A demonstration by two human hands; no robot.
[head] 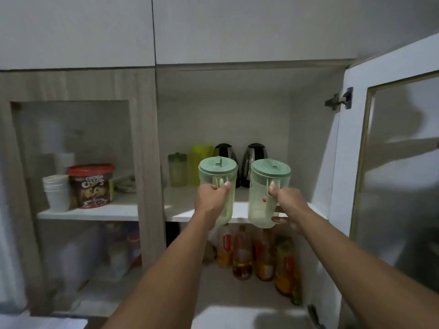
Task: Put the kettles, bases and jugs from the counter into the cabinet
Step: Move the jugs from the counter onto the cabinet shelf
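Translucent pale-green plastic makes up the two lidded jugs held up side by side in the middle of the frame, in front of the edge of the cabinet's upper shelf (185, 206) and not set down on it. The left jug (217, 176) hangs upright from the left hand (212, 198), whose fingers are curled round its handle with the thumb on top. The right jug (261, 207) is just beside it, slightly apart. The right hand (288, 203) grips its handle too, thumb against the wall, with one finger reaching under the base.

The cabinet (147, 129) is grey wood grain with white upper panels. Its right door (342, 162) stands open at the right of the frame, white-framed with a frosted pane. The left door (71, 138) is closed. At the back of the white shelf, behind the jugs, stand two black kettles (225, 154), the second (256, 154) to its right. Left of them are a yellow-green container (200, 160) and a smaller green one (177, 169).

The jugs cover the lower parts of both kettles, and whether they sit on bases cannot be told. Bottles (242, 255) of amber liquid crowd the lower shelf, partly hidden by both forearms. Behind the closed pane a red-lidded cereal tub (91, 186) and stacked white cups (57, 193) show hazily, and everything below them is a blur
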